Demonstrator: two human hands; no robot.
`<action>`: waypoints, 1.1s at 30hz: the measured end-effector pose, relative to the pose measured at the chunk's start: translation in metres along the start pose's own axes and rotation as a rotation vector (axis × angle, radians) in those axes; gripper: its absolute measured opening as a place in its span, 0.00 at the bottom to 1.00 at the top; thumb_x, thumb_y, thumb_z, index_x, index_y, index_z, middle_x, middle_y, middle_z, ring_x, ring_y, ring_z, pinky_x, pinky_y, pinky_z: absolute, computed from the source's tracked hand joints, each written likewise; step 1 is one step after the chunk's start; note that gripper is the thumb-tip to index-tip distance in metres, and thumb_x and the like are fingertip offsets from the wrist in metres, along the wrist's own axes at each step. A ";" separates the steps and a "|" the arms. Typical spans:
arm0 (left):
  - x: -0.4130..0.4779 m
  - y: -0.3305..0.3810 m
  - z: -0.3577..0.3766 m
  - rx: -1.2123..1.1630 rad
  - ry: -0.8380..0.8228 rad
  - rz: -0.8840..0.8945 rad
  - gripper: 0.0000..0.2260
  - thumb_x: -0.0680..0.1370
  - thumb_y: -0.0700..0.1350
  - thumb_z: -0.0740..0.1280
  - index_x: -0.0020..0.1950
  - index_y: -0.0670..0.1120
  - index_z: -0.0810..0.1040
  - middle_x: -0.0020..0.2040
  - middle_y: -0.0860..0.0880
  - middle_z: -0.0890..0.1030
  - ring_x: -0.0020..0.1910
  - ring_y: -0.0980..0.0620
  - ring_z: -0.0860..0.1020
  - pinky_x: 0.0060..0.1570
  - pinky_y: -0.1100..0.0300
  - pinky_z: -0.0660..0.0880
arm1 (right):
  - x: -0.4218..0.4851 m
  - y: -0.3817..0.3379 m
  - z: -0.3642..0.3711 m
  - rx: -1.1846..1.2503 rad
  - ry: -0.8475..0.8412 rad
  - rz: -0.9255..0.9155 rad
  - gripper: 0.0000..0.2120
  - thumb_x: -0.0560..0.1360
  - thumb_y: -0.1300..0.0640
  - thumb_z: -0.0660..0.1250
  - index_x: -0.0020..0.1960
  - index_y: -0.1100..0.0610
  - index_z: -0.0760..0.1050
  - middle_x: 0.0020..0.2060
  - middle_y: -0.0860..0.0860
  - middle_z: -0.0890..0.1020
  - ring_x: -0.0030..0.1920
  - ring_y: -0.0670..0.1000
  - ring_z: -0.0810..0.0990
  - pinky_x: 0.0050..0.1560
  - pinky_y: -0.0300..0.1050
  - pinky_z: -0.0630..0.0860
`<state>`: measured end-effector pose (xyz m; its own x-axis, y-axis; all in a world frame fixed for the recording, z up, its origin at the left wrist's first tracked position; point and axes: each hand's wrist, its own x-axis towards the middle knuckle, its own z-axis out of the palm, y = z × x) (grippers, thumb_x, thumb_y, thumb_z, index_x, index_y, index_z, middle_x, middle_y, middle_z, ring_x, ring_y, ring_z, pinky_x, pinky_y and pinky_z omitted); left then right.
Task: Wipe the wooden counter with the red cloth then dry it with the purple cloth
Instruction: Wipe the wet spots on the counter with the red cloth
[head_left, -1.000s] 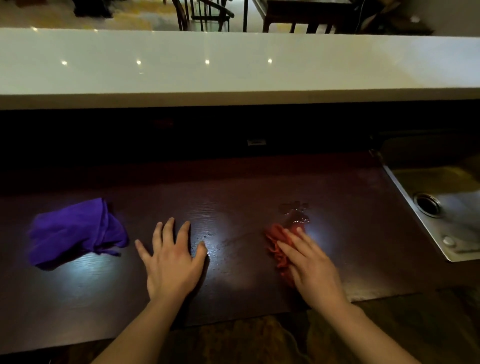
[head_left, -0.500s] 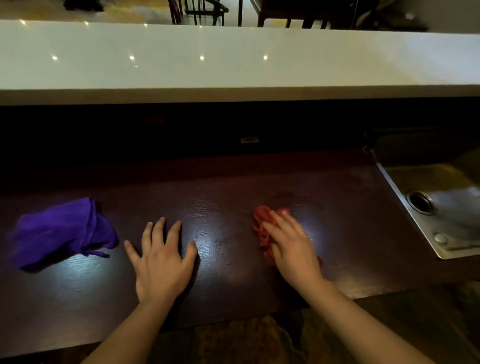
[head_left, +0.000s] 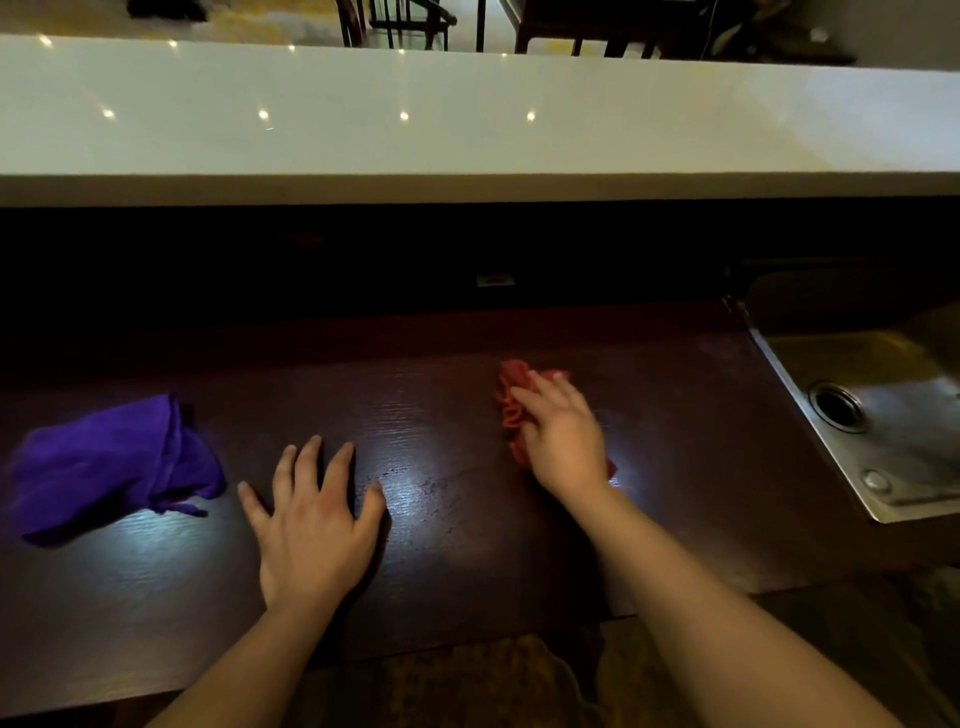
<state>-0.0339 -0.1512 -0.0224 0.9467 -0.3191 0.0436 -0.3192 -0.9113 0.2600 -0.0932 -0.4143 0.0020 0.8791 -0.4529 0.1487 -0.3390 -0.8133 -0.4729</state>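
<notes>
The dark wooden counter runs across the view. My right hand presses flat on the crumpled red cloth, which sticks out past the fingertips at centre right. My left hand lies flat on the wood with fingers spread and holds nothing. The purple cloth lies bunched at the far left, a hand's width from my left hand.
A steel sink with a round drain is set into the counter at the right. A raised white ledge runs along the back, with chairs beyond it. The counter's front edge is close to my body.
My right hand has pushed the red cloth away from me, over the wet patch that showed earlier. My left hand and the purple cloth have stayed in place.
</notes>
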 end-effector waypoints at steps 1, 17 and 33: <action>0.000 0.000 0.000 -0.002 0.000 0.002 0.29 0.76 0.63 0.50 0.73 0.52 0.68 0.76 0.45 0.65 0.78 0.44 0.56 0.72 0.31 0.47 | -0.011 -0.006 0.003 0.008 -0.041 -0.076 0.24 0.70 0.64 0.68 0.65 0.53 0.76 0.70 0.54 0.73 0.72 0.60 0.65 0.75 0.47 0.59; -0.001 0.001 -0.002 0.016 -0.002 0.000 0.28 0.76 0.61 0.52 0.72 0.51 0.70 0.75 0.43 0.67 0.77 0.43 0.58 0.71 0.29 0.50 | -0.006 0.017 -0.046 1.077 -0.137 0.599 0.08 0.77 0.64 0.63 0.53 0.59 0.79 0.46 0.55 0.83 0.47 0.52 0.81 0.52 0.47 0.78; -0.001 0.004 -0.006 0.021 -0.012 -0.007 0.28 0.76 0.59 0.51 0.73 0.51 0.70 0.76 0.43 0.67 0.77 0.43 0.58 0.71 0.30 0.50 | -0.032 0.030 -0.003 -0.308 -0.168 -0.222 0.24 0.77 0.39 0.54 0.72 0.42 0.65 0.76 0.48 0.63 0.75 0.59 0.60 0.73 0.62 0.60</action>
<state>-0.0365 -0.1533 -0.0160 0.9485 -0.3154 0.0300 -0.3132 -0.9189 0.2399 -0.1331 -0.4253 -0.0140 0.9761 -0.2086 0.0616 -0.1967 -0.9674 -0.1594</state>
